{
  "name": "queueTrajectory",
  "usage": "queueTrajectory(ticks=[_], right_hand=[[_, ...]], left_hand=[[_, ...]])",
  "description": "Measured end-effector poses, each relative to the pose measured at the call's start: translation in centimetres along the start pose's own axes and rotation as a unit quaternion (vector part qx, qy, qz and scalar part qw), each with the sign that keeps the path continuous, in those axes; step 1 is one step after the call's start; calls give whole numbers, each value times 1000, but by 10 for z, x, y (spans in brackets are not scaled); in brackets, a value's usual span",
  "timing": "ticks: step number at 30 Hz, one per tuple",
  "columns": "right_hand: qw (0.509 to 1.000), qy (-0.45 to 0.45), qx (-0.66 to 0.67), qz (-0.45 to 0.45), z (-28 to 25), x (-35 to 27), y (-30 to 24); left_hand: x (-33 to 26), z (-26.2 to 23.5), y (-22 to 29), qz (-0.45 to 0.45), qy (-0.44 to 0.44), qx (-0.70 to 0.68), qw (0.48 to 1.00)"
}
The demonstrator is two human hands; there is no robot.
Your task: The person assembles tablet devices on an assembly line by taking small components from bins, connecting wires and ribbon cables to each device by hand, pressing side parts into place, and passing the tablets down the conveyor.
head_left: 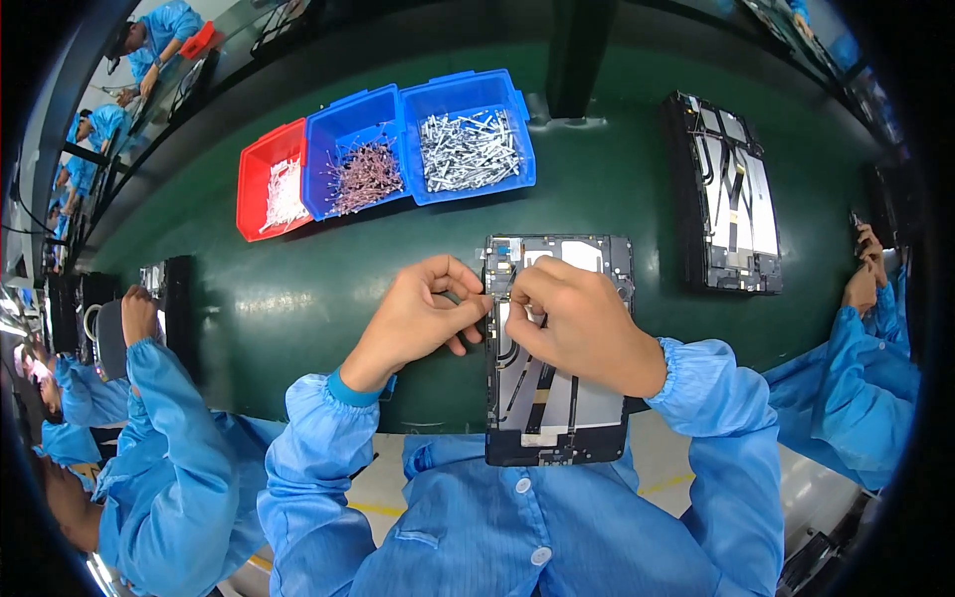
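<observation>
On the green bench, both the left hand and right hand pinch together at the opened tablet frame's top-left edge, best worked slowly with the frame held flat.

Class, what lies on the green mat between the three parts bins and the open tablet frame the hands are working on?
In the head view, only bare green mat lies between the bins and the tablet frame.

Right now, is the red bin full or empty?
Neither: the red bin holds a small heap of white parts, and much of its red floor shows.

Head cam, fisheye, looks steeply down, close over green bench.
</observation>
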State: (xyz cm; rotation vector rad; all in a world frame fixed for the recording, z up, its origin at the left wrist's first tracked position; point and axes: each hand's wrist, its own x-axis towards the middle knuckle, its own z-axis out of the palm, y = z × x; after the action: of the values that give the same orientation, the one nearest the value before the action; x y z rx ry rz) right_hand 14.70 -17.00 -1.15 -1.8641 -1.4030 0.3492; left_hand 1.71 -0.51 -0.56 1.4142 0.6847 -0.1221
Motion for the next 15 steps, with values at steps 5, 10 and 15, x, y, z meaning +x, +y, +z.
queueTrajectory(ticks=[5,10,15], right_hand=[[1000,3,-9,-11,-4,8,-8],[996,5,19,90,-41,54,-11],[986,13,-141,-88,-37,121,-5]], left_hand=[[7,-2,1,25,-21,43,999],[10,6,-8,42,-7,55,998],[5,-5,-12,65,-30,45,996]])
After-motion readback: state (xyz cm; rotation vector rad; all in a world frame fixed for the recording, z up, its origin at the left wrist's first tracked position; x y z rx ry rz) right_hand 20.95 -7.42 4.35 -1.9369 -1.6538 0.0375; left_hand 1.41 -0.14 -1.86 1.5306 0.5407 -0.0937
